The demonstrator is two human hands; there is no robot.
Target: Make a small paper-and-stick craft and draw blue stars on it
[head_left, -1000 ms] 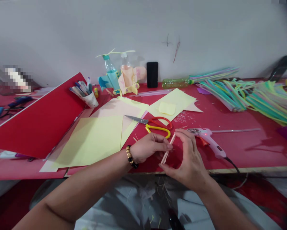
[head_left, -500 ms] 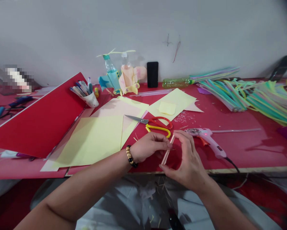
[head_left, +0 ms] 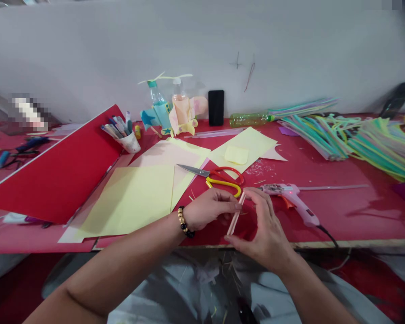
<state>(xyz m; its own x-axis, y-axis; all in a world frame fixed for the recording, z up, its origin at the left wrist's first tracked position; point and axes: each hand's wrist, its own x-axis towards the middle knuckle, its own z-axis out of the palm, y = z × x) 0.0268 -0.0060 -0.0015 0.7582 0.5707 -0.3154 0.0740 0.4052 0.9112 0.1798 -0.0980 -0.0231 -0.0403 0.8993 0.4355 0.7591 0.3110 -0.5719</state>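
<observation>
A thin pale paper straw (head_left: 235,217) stands tilted above the red tabletop near its front edge. My right hand (head_left: 262,225) pinches it between thumb and fingers, and the fingertips of my left hand (head_left: 211,208) press against its middle from the left. Just beyond my hands lie red-and-yellow-handled scissors (head_left: 220,177), blades pointing left. A pink hot glue gun (head_left: 292,198) lies on its side to the right of my right hand. A beaded bracelet (head_left: 184,222) circles my left wrist.
Pale yellow paper sheets (head_left: 129,200) lie left of my hands, beside a tilted red board (head_left: 53,171). Bundles of green and blue straws (head_left: 354,139) fill the right. A pen cup (head_left: 128,142), plastic bottle crafts (head_left: 168,108) and a black phone (head_left: 216,108) stand along the wall.
The view has tilted slightly. My hands and the straw stay nearly in place, with the straw shifted only a little in my fingers.
</observation>
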